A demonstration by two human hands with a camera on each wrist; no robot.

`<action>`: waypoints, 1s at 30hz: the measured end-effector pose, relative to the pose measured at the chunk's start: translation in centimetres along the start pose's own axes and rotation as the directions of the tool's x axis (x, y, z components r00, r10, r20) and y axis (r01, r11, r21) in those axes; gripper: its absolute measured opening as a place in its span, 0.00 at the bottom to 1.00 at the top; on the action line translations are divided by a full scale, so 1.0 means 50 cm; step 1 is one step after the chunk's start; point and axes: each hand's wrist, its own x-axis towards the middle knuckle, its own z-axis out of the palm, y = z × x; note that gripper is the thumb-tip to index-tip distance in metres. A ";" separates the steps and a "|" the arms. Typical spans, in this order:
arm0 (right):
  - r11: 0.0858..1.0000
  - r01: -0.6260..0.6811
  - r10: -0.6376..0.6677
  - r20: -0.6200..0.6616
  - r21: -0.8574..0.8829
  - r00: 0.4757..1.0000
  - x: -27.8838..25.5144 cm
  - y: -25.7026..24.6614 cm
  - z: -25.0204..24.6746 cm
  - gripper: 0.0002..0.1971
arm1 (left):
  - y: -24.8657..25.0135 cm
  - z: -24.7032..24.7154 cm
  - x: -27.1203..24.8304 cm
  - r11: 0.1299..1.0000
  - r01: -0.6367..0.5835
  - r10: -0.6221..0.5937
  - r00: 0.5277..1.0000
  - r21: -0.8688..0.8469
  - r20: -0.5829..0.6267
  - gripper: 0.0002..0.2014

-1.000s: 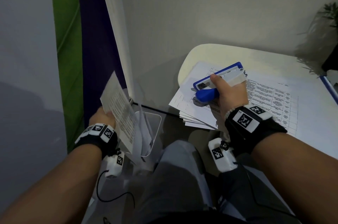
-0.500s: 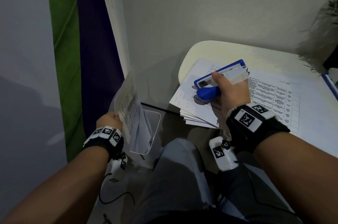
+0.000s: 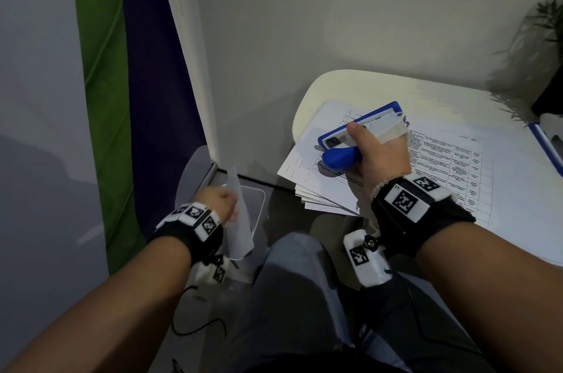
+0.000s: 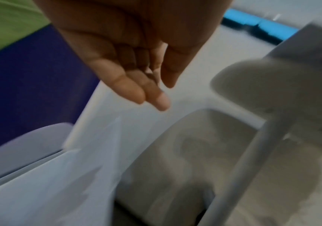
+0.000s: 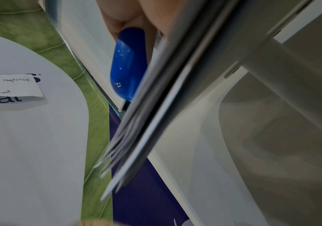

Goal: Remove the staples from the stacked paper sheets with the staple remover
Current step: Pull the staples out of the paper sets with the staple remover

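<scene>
down low, left hand (image 4: 129, 45) slack, fingers (image 4: 133, 91) nearly straight and holding nothing, just above the tip of a loose sheet (image 3: 240, 220) standing upright in the translucent bin (image 3: 260, 205). up on the right, right hand (image 3: 380, 159) curled round the blue-and-white staple remover (image 3: 359, 132), thumb on top, blue lower end over the left corner of the fanned stack of paper sheets (image 3: 329, 189), contact not clear. under that, pale table (image 3: 350, 83), stack overhanging its near edge, well apart from the left hand.
</scene>
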 end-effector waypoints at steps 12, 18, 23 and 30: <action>0.990 -0.062 0.066 -0.024 0.128 0.998 -0.006 -0.063 -0.013 0.30 | 0.198 0.061 -0.126 0.924 -0.378 0.372 0.924 -0.063 -0.089 0.12; 0.974 -0.094 0.118 -0.110 0.205 0.987 0.020 -0.102 -0.060 0.12 | 0.249 0.056 -0.146 0.847 -0.528 0.500 0.833 -0.068 -0.237 0.08; 0.942 -0.184 0.232 -0.146 0.282 0.962 0.017 -0.099 -0.089 0.16 | 0.257 0.063 -0.121 0.847 -0.517 0.530 0.809 0.122 -0.255 0.08; 0.902 -0.221 0.277 -0.105 0.371 0.955 0.015 -0.076 -0.106 0.11 | 0.254 0.073 -0.103 0.860 -0.452 0.503 0.830 0.236 -0.243 0.14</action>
